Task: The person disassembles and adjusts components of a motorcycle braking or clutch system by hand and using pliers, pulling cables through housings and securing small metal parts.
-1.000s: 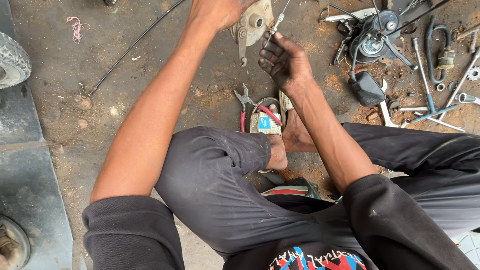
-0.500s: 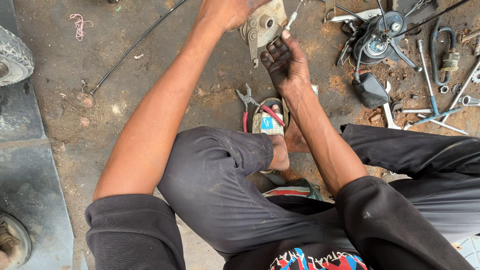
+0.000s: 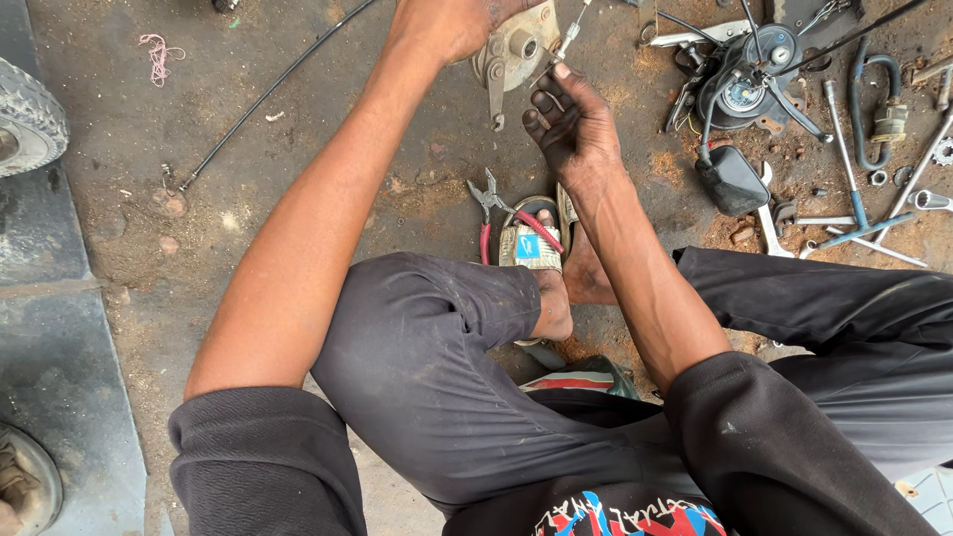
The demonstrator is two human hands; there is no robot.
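Observation:
My left hand (image 3: 452, 25) grips a grimy metal bracket part (image 3: 516, 50) at the top of the head view, holding it above the ground. My right hand (image 3: 571, 124), dark with grease, pinches a thin metal cable end fitting (image 3: 568, 38) right beside the part, fingers bunched. Red-handled pliers (image 3: 493, 213) lie on the ground below both hands, next to my sandalled foot (image 3: 528, 243). My bent knees in dark trousers fill the lower frame.
A black cable (image 3: 268, 94) runs across the dirt at upper left. A tyre (image 3: 30, 119) sits at the left edge. At upper right lie a round black assembly (image 3: 745, 84), a black mirror (image 3: 733, 179), several spanners (image 3: 844, 139) and small metal bits.
Both hands and the metal part have shifted slightly toward me and left. My right fingers moved from below the part up to pinch the cable end beside it.

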